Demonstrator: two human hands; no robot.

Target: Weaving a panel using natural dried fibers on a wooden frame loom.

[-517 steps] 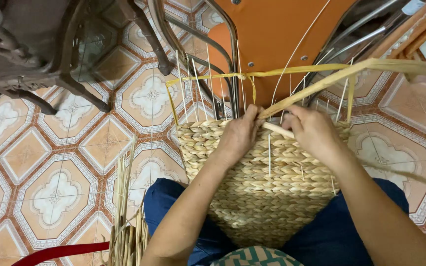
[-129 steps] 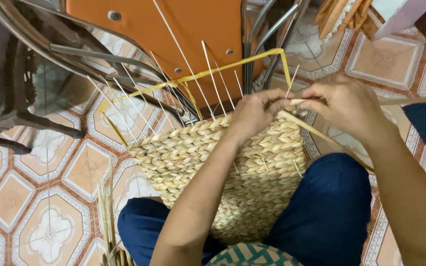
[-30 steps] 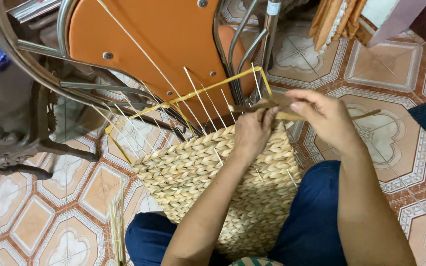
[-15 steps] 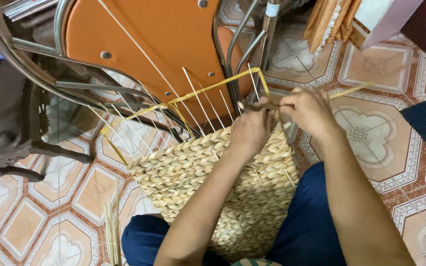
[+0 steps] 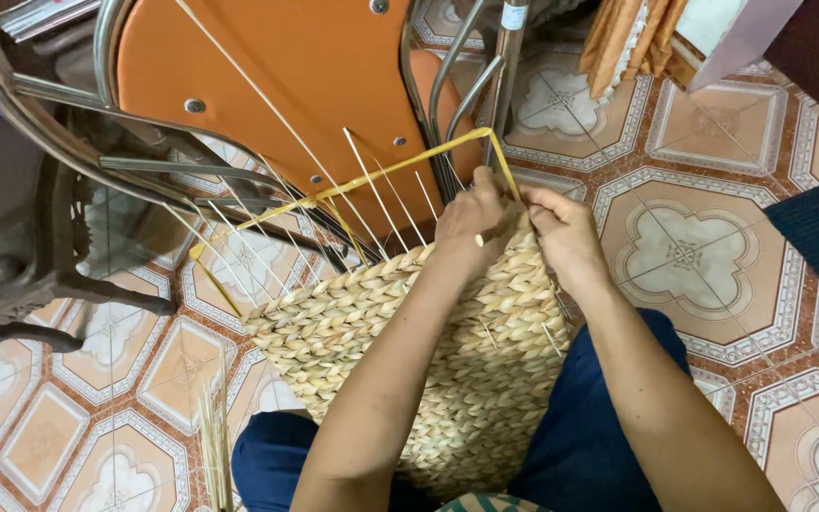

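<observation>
Between the two sets of fingers, at the top right corner of the basket (image 5: 409, 351), a pale strand (image 5: 497, 228) is being worked into the weave. Left hand (image 5: 469, 216) rests on the upper edge of the woven wall, fingers curled closed over the corner and pinching the strand end. Right hand (image 5: 566, 237) sits just beside it, touching the same corner, fingers bent inward and closed on the weave; what exactly they pinch cannot be told. Basket lies tilted across the person's lap, on dark blue trousers (image 5: 599, 427), its braided wall facing up. Above the fingers, a yellow frame (image 5: 372, 180) outlines the unfinished rim, with thin pale stakes (image 5: 372, 190) rising from the weave past it. Beyond the fingertips stands an orange chair (image 5: 277, 76) with metal tube legs. Below the left forearm, loose straw (image 5: 215, 455) stands near the knee. Floor (image 5: 694, 256) is patterned tile.
</observation>
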